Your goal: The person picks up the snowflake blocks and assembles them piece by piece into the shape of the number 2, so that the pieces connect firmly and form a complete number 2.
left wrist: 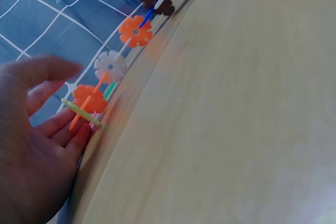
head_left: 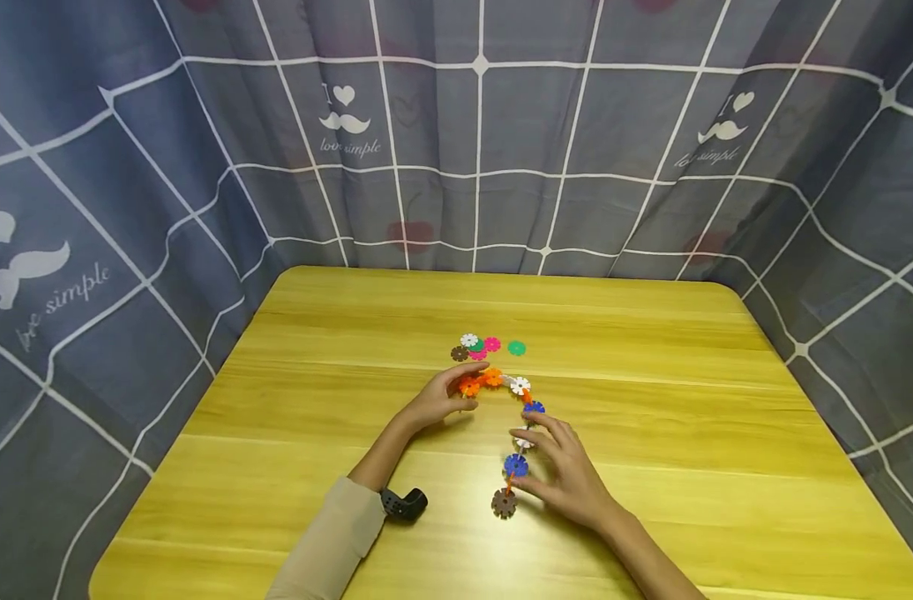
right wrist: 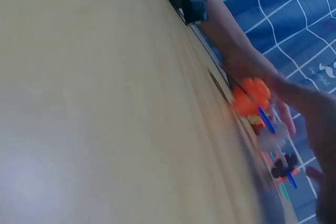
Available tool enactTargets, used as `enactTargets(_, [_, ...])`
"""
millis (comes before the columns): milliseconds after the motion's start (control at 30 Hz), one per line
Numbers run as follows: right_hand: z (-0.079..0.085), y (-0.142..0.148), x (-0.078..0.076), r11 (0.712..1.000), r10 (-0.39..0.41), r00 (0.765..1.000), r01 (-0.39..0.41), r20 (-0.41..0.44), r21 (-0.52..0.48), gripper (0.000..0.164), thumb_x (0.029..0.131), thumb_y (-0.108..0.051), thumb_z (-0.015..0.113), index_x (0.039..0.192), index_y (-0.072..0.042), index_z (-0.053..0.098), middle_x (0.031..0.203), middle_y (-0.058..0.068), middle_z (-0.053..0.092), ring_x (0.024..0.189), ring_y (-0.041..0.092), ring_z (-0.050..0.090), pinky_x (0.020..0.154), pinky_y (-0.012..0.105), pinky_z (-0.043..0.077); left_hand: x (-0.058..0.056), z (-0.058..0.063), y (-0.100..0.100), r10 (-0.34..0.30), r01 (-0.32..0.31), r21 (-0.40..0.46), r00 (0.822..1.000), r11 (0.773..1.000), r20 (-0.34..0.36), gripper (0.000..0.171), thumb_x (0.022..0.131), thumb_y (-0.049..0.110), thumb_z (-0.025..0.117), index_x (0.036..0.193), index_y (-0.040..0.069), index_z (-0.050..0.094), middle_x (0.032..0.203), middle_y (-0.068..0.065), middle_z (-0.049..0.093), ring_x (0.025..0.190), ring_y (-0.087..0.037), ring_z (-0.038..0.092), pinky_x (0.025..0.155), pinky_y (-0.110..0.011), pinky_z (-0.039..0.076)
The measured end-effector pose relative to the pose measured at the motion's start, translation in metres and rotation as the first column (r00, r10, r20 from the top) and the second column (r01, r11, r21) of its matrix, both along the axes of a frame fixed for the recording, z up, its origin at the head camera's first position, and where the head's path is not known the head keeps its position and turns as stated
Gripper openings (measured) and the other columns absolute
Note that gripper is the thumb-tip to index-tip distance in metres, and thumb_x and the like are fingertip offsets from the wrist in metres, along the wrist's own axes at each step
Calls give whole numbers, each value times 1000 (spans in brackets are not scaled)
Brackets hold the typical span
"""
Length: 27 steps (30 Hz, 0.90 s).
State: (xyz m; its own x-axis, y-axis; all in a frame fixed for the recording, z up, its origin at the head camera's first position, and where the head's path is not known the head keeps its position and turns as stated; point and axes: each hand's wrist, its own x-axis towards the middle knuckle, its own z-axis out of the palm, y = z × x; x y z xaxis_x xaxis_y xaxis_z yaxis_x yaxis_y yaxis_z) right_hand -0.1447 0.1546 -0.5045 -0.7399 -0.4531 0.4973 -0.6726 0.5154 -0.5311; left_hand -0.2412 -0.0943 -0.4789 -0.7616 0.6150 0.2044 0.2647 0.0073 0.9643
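Observation:
A curved chain of interlocking plastic snowflake discs (head_left: 516, 465) lies on the table, in orange, white, blue and brown. At its far left end, my left hand (head_left: 436, 402) has thumb and fingers apart on either side of an orange disc (head_left: 469, 387). In the left wrist view, the fingers lie beside the end orange disc (left wrist: 89, 99) and a yellow-green one seen edge-on. My right hand (head_left: 569, 475) lies along the chain's right side, fingers spread, fingertips right at the blue and white discs. The brown disc (head_left: 504, 503) forms the near end.
Several loose discs lie just beyond the chain, among them a green disc (head_left: 516, 348) and a brown one (head_left: 460, 354). A black device (head_left: 405, 505) is worn on the left wrist. A grey gridded curtain (head_left: 441, 208) surrounds the wooden table (head_left: 314, 333).

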Motion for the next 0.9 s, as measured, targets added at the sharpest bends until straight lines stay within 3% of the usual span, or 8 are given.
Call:
enactTargets(67, [0,2,-5,989,136,991,-136,3,65,61,71,-41,78,124,-19,57,137,10,42,127,32,33,99,54,27,-1,0,-2,-2,2,-1,999,1000,-35,55,81,-18,54,133,-15,34,137,-32,34,126,-43,32,104,-50,26])
enactTargets(133, [-2,2,-9,975,194,981,-196,24,102,56,74,-43,75,122,-21,59,137,9,44,129,34,31,100,57,24,-2,-1,-4,-5,4,-6,999,1000,-54,53,82,-19,53,132,-15,36,136,-31,36,126,-43,33,104,-49,26])
enactTargets(367, [-8,-20,-25,984,164,985,-159,-58,79,38,76,-35,74,109,-18,66,121,4,57,122,28,43,103,44,29,-1,-2,-12,87,-90,-36,994,995,-73,48,83,-14,55,129,-12,42,134,-26,40,125,-39,37,103,-46,30])
enactTargets(533, [-11,-38,-32,958,285,947,-284,-152,28,41,76,-34,75,110,-14,65,118,6,58,116,25,48,102,38,31,7,-5,-32,218,-221,-31,973,975,-75,46,80,-18,53,126,-11,47,129,-26,47,120,-38,43,99,-46,35])
enactTargets(633, [-13,-43,-38,949,295,934,-311,-200,-54,37,78,-29,73,108,-10,65,116,9,60,111,25,50,100,36,33,13,-8,-47,293,-294,-15,954,956,-60,43,81,-18,53,123,-11,50,125,-26,50,118,-38,46,97,-45,38])
enactTargets(700, [-13,-43,-49,963,214,955,-241,-203,-119,31,81,-23,70,107,-6,65,115,11,60,109,26,50,98,37,34,16,-10,-56,345,-346,-11,937,938,-47,41,82,-17,55,122,-10,51,123,-25,52,116,-37,47,95,-44,40])
enactTargets(800, [-13,-40,-78,982,7,992,-30,-123,-186,30,87,-17,63,112,-2,61,122,16,55,113,30,46,98,44,33,19,-11,-68,407,-407,2,913,914,-22,39,83,-15,57,121,-9,53,121,-24,53,116,-36,48,94,-43,41])
enactTargets(900, [-16,-38,-113,976,-176,984,179,36,-120,43,91,-23,59,128,-4,52,135,20,42,126,34,33,101,54,25,21,-11,-77,481,-481,5,877,877,11,36,84,-13,57,119,-9,54,120,-23,55,115,-33,50,95,-39,41])
